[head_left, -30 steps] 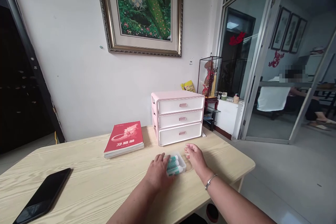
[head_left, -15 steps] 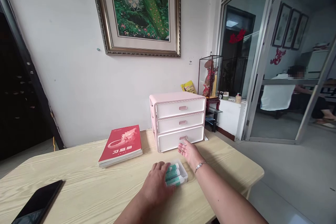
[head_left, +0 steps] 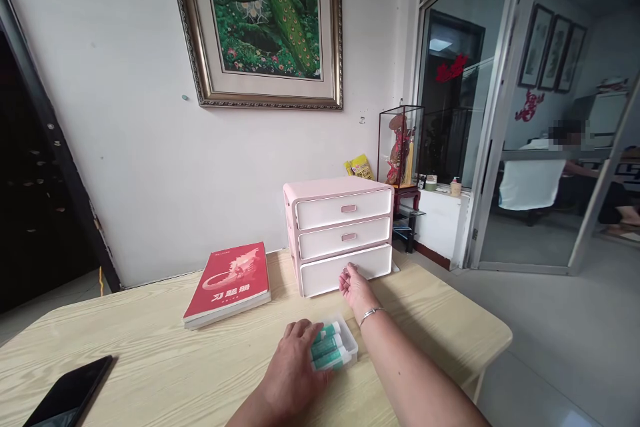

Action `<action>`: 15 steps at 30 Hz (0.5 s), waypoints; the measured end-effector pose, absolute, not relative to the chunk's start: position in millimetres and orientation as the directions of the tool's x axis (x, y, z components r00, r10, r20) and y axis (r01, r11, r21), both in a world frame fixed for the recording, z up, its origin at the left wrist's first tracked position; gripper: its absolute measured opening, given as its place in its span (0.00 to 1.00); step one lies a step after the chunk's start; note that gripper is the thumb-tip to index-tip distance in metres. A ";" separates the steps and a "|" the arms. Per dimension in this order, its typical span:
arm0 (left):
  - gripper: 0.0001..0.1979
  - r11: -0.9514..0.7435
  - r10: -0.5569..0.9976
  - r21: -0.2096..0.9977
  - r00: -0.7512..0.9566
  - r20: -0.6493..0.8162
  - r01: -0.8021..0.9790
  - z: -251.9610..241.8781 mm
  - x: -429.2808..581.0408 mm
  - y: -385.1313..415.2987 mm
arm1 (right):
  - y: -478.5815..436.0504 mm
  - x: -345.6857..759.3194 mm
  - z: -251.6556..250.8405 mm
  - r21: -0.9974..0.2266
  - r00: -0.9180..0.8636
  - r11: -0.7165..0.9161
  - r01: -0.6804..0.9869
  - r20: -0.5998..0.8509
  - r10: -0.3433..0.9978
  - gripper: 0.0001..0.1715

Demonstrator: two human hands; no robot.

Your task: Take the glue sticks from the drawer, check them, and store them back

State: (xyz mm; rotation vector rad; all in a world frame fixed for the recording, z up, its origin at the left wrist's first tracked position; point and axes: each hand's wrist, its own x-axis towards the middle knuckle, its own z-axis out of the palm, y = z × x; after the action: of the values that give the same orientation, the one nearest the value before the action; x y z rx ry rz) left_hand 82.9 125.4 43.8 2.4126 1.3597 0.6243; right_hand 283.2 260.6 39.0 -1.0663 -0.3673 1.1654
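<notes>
A small pink chest of drawers (head_left: 336,183) with three white fronts stands on the table. At its bottom drawer (head_left: 320,277), my right hand (head_left: 356,290) has its fingers curled round the handle, which they mostly cover. That drawer front sits slightly forward of the ones above. Nearer to me lies a clear plastic box (head_left: 351,333) holding several green tubes with white caps (head_left: 327,347). My left hand (head_left: 296,360) is closed round the left side of this box, hiding part of the tubes.
Left of the chest lies a thick red book (head_left: 230,283). A black phone (head_left: 70,390) rests at the table's near left. The wooden table (head_left: 150,347) has its rounded right edge near my right forearm. Behind glass, a person (head_left: 583,173) sits in another room.
My right hand's fingers have closed on the bottom drawer's handle, and the drawer has come slightly outward. My left hand stays at the box. The view has shifted a little.
</notes>
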 end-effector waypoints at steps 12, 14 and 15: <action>0.37 -0.508 0.859 0.708 0.351 0.373 0.491 138.8 72.4 119.0 | 174.7 306.5 33.1 -0.825 0.418 -0.057 -0.562 -0.343 0.842 0.10; 0.38 -0.498 0.865 0.717 0.338 0.371 0.488 160.4 80.7 126.6 | 159.3 307.6 30.6 -0.821 0.422 -0.051 -0.569 -0.344 0.839 0.11; 0.38 -0.498 0.865 0.710 0.341 0.368 0.497 169.0 85.8 132.0 | 153.0 307.5 29.3 -0.817 0.419 -0.047 -0.575 -0.343 0.840 0.12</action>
State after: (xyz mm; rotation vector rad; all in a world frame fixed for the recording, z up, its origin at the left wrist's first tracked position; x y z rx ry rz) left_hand 85.8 132.0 169.0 2.1297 1.1903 1.0179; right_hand 307.5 153.0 29.3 -1.1245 -0.2975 1.1738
